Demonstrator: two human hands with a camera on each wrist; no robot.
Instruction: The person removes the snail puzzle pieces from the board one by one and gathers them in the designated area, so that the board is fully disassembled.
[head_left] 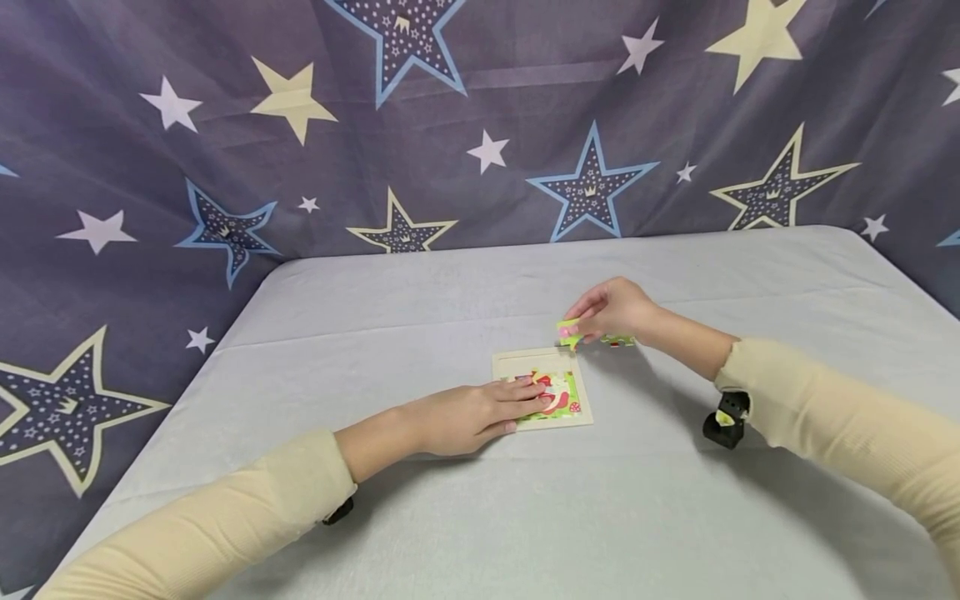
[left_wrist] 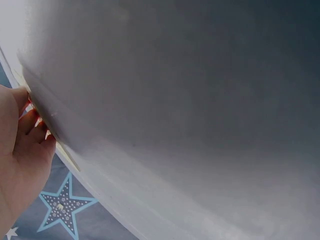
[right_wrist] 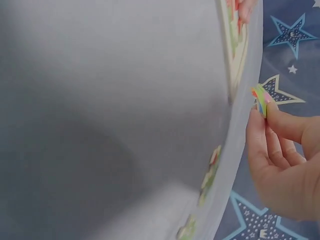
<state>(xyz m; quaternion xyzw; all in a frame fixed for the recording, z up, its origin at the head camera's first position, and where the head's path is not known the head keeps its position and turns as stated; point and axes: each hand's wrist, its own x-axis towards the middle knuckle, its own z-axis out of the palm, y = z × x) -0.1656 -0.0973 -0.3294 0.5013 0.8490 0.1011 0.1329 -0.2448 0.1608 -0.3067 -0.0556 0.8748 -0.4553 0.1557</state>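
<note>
A square, pale-rimmed puzzle tray (head_left: 587,408) lies on the grey cloth, with assembled picture pieces (head_left: 558,390) in its lower part and bare base along the top. My left hand (head_left: 480,414) rests flat on it, fingers extended over the pieces and hiding some of them. In the left wrist view, that hand (left_wrist: 25,145) shows at the tray's edge (left_wrist: 67,159). Between thumb and fingertips, my right hand (head_left: 618,310) pinches a green puzzle piece (head_left: 567,331) just above the tray's upper right corner. The right wrist view shows this piece (right_wrist: 262,100) held tilted, off the cloth.
Loose puzzle pieces (head_left: 618,340) lie on the cloth under my right hand, partly hidden by it. The right wrist view shows more loose pieces (right_wrist: 210,175) beside the tray. A star-patterned curtain (head_left: 487,100) hangs behind the cloth-covered table (head_left: 420,308).
</note>
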